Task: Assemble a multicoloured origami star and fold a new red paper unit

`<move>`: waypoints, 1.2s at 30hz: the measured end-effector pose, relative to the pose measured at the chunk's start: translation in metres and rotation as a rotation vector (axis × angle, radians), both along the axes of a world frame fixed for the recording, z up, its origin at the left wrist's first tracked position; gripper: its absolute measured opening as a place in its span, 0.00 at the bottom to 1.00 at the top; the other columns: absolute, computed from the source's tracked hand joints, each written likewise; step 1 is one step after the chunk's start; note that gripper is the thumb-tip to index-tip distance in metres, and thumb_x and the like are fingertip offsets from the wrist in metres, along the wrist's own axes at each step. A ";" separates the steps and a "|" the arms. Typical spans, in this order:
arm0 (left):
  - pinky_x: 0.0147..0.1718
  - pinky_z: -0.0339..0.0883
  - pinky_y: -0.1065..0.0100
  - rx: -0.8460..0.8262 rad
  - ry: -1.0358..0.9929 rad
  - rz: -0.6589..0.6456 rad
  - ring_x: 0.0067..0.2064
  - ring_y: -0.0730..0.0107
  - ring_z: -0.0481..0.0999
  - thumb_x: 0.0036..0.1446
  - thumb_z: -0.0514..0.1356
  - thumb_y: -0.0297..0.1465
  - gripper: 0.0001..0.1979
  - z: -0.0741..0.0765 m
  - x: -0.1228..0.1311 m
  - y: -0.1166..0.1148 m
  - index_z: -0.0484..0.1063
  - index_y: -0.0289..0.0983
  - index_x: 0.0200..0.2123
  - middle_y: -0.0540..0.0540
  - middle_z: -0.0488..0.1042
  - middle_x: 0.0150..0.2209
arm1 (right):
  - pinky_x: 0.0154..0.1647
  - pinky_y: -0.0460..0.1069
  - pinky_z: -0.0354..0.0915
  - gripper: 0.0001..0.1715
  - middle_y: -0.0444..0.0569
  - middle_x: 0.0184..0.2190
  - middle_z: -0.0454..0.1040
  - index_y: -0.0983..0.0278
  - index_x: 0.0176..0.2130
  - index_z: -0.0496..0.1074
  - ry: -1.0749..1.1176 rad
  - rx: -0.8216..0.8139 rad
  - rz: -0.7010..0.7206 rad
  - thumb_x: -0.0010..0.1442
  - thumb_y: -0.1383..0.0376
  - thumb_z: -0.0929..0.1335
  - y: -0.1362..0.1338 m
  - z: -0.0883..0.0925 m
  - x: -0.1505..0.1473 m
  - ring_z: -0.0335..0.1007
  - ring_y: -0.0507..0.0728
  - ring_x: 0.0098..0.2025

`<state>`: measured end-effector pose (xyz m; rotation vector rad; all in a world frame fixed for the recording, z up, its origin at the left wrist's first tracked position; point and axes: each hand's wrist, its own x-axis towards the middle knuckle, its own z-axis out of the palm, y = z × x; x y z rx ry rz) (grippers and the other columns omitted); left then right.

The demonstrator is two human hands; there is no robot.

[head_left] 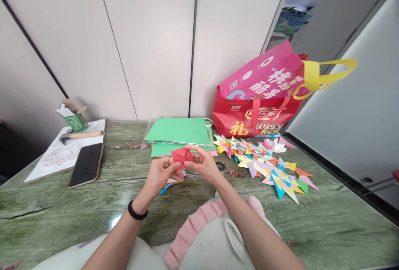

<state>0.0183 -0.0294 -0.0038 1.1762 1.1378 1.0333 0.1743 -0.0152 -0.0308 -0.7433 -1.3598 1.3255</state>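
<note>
A small folded red paper [182,156] is held up over the table between both hands. My left hand [162,173], with a black band on its wrist, pinches the paper's lower left side. At its right side my right hand [202,164] grips the same paper between thumb and fingers. Partly hidden beneath my left hand are coloured paper pieces [170,186]. Green paper sheets [179,130] lie stacked just behind the hands. Many folded, pointed paper pieces in several colours [264,164] spread over the table to the right.
A red bag [230,116] with a pink bag inside stands at the back right. On the left, a white board [40,168] bears a hammer [84,135], a small green box [76,123], beads and a phone [87,164]. A plush toy [208,245] sits at the front edge.
</note>
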 end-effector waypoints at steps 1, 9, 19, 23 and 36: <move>0.21 0.73 0.68 -0.003 -0.004 0.003 0.20 0.64 0.76 0.36 0.67 0.38 0.16 0.000 0.000 0.000 0.64 0.34 0.18 0.47 0.75 0.16 | 0.39 0.52 0.66 0.28 0.46 0.34 0.76 0.61 0.47 0.65 -0.007 0.000 -0.003 0.45 0.63 0.72 0.000 0.000 0.000 0.72 0.56 0.35; 0.24 0.75 0.64 -0.031 -0.028 -0.003 0.21 0.63 0.77 0.37 0.67 0.36 0.15 0.000 0.001 -0.001 0.66 0.33 0.20 0.46 0.75 0.17 | 0.37 0.50 0.67 0.23 0.45 0.32 0.75 0.61 0.43 0.67 -0.022 0.008 -0.016 0.45 0.62 0.72 0.001 0.000 0.000 0.72 0.55 0.33; 0.23 0.74 0.66 0.010 -0.030 0.005 0.21 0.64 0.77 0.38 0.67 0.40 0.18 0.002 0.002 -0.004 0.64 0.34 0.20 0.46 0.75 0.17 | 0.38 0.51 0.66 0.24 0.45 0.32 0.75 0.60 0.44 0.65 -0.027 0.035 -0.030 0.47 0.62 0.71 -0.001 0.002 0.000 0.72 0.55 0.34; 0.24 0.74 0.66 0.000 -0.040 0.018 0.22 0.64 0.77 0.37 0.67 0.39 0.17 0.002 0.003 -0.004 0.64 0.34 0.21 0.46 0.76 0.17 | 0.39 0.51 0.66 0.26 0.45 0.33 0.75 0.61 0.46 0.64 -0.027 0.038 -0.025 0.47 0.62 0.71 0.001 -0.001 0.000 0.72 0.55 0.34; 0.28 0.74 0.64 -0.036 -0.045 -0.096 0.26 0.61 0.78 0.43 0.62 0.45 0.19 -0.003 0.001 -0.002 0.71 0.32 0.25 0.44 0.77 0.22 | 0.35 0.50 0.67 0.38 0.43 0.29 0.74 0.60 0.54 0.57 0.013 0.011 -0.090 0.46 0.63 0.72 -0.002 0.003 -0.003 0.71 0.53 0.30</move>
